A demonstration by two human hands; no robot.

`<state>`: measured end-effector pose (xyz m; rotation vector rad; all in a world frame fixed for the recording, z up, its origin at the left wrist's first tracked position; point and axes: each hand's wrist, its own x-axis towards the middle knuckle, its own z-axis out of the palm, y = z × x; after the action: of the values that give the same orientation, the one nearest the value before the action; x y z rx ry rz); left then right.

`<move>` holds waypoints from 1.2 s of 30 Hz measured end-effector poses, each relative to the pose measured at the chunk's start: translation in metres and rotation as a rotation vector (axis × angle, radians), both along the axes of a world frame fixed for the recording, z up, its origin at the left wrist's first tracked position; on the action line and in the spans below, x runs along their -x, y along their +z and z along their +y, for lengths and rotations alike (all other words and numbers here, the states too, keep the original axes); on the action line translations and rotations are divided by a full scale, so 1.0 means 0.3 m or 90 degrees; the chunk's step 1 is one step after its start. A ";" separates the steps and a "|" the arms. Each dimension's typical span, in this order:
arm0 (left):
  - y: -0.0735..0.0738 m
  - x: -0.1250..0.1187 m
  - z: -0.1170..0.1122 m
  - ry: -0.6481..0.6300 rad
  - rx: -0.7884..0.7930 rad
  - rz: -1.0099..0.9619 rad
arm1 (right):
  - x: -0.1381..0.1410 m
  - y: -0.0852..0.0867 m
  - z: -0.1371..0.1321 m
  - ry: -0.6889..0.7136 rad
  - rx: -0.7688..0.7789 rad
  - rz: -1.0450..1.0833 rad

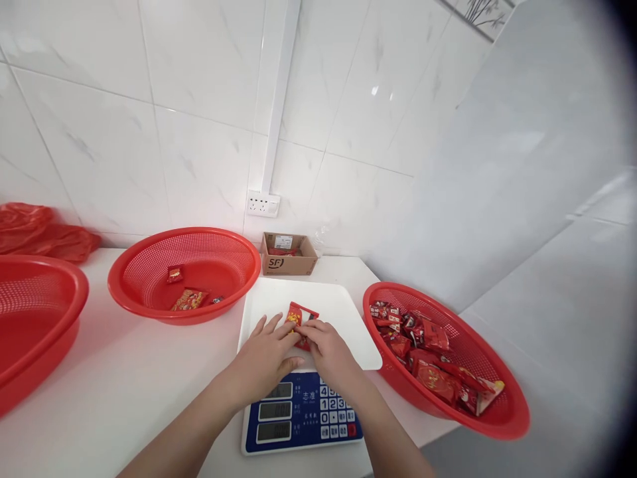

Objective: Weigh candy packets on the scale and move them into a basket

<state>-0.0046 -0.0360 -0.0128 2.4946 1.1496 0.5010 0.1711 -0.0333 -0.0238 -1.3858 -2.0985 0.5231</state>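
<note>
A red snack packet with yellow print lies on the white pan of a digital scale. Over its near left part rests my left hand, fingers spread and the index finger touching the wrapper. From the right, my right hand has its fingers curled together on the packet, gripping its near side; the fingertips are partly hidden. Below my hands is the scale's blue panel with number keys and several displays, whose readings are too faint to make out.
To the right, a red plastic basket holds many red packets. Another red basket at the back left has several packets. Further left are a third red basket and red plastic bags. A cardboard box stands behind the scale.
</note>
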 end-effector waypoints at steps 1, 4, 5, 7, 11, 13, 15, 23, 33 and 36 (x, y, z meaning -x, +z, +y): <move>-0.003 0.002 0.004 0.013 -0.002 -0.001 | 0.005 -0.007 0.020 -0.004 -0.008 -0.005; -0.001 0.013 0.010 0.043 0.002 -0.012 | 0.018 -0.014 0.077 -0.017 -0.017 -0.027; 0.002 0.018 0.011 0.047 0.006 -0.018 | 0.020 -0.010 0.091 -0.018 -0.018 -0.022; 0.009 0.027 0.012 0.051 0.010 -0.031 | 0.020 0.003 0.106 -0.028 -0.022 0.030; 0.024 0.032 0.011 0.058 0.005 -0.098 | 0.013 0.046 0.083 -0.075 0.027 0.258; 0.034 0.027 0.007 0.050 0.014 -0.164 | 0.017 0.070 0.053 -0.053 0.095 0.376; 0.048 0.020 -0.001 0.045 0.043 -0.224 | 0.030 0.091 0.020 -0.016 0.150 0.450; 0.100 0.020 -0.022 0.057 0.203 -0.375 | 0.074 0.117 -0.069 0.048 0.154 0.471; 0.114 0.027 -0.033 0.049 0.243 -0.430 | 0.055 0.151 -0.093 -0.020 0.150 0.414; 0.107 0.029 -0.028 0.034 0.249 -0.430 | 0.048 0.151 -0.091 0.000 0.165 0.409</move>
<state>-0.0132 -0.0444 0.0192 1.7535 0.9228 0.9378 0.1567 -0.0606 0.0215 -1.1411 -1.5433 1.1060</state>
